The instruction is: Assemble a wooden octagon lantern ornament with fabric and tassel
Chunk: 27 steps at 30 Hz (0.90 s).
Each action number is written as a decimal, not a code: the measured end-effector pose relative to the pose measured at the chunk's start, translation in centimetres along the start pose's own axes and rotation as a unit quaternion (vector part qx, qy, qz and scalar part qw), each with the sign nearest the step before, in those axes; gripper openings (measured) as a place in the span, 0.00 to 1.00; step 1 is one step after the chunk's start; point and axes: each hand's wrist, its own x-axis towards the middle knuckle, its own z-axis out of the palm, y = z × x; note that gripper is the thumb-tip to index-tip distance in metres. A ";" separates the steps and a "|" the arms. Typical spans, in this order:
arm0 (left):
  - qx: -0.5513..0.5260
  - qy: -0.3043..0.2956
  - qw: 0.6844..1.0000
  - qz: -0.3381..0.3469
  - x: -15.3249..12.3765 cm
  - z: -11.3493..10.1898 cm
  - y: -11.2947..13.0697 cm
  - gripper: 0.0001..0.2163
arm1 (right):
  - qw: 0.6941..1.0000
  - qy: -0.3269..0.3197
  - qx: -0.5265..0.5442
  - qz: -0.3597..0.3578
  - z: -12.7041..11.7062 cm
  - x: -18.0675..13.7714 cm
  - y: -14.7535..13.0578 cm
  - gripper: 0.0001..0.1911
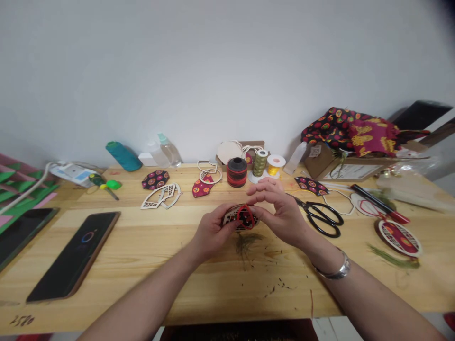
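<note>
Over the middle of the table, my left hand [216,229] is closed around the left side of a small ornament [245,218] of dark patterned fabric with a pale lattice frame and red cord. My right hand [277,208] pinches the ornament's right edge between thumb and index finger, its other fingers raised and apart. Whether a loose cord end is also in that pinch cannot be made out. Dark thread scraps [249,244] lie on the wood just below. Black-handled scissors [323,218] rest to the right of my right hand.
Behind my hands stand a red-and-black thread spool [236,173], a green spool [260,163] and a yellow spool [275,164]. Pale cut-out frames [163,196] lie left, past them a phone [76,255]. A finished-looking oval ornament [400,238] and a fabric-topped box [341,163] are right.
</note>
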 end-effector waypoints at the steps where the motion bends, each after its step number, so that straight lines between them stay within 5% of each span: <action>1: 0.001 -0.001 1.000 0.000 0.0 0.0 0.0 0.13 | 1.000 0.003 0.000 0.004 0.0 0.0 0.0 0.05; 27: 0.050 -0.022 0.998 0.040 -0.3 0.0 0.1 0.11 | 0.980 -0.017 0.134 0.144 -0.3 -0.2 0.3 0.04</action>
